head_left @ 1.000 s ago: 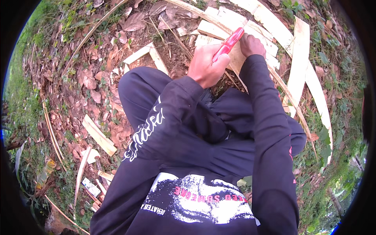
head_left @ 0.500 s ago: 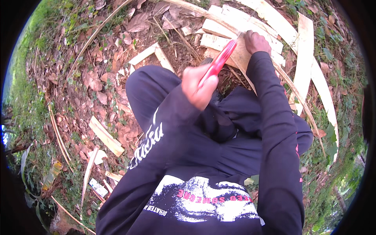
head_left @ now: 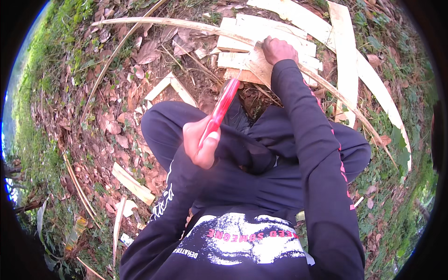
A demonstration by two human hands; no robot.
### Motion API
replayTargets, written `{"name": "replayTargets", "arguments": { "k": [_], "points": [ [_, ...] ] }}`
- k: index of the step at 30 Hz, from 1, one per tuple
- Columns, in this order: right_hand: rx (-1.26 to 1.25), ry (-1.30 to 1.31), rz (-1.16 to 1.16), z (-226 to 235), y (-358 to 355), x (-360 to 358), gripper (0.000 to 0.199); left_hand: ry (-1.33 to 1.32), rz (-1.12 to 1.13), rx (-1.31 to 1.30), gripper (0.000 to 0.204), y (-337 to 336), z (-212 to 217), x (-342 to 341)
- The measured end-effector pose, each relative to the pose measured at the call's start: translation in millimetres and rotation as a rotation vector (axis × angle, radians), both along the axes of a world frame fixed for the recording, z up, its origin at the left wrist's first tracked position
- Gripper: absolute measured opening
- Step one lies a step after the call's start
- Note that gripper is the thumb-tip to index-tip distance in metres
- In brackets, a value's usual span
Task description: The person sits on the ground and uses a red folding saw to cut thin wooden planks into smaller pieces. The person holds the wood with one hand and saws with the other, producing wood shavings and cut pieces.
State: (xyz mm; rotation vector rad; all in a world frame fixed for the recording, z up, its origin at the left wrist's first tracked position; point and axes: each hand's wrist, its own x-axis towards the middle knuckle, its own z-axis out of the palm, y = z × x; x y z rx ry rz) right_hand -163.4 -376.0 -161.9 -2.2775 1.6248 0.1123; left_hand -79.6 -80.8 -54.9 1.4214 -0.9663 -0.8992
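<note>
Against the pale wood slab (head_left: 254,65) as landmark, the left hand (head_left: 201,144), fingers wrapped tight around a red-handled knife (head_left: 219,109), has drawn back towards the body since 1 second ago, while the right hand (head_left: 277,49) stays pressing the slab, suggesting a stroke completed.

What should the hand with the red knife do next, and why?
Probably swing it back down onto the pale strip. The left hand holds the red-handled knife raised, blade toward that strip, which the right hand pins to the ground.
</note>
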Motion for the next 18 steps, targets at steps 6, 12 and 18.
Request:
{"name": "replayTargets", "arguments": {
  "k": [6,12,18],
  "points": [
    [-0.102,-0.006,0.129,-36,-12,-5,0.051,-0.081,0.081,0.031,0.018,-95,-41,0],
    [0.016,-0.036,0.02,2,2,1,0.049,0.051,0.059,0.01,0.018,0,-7,-2],
    [-0.147,-0.038,0.112,-26,-6,0,0.049,-0.056,0.092,-0.003,0.02,-84,-49,2]
  ]
}}
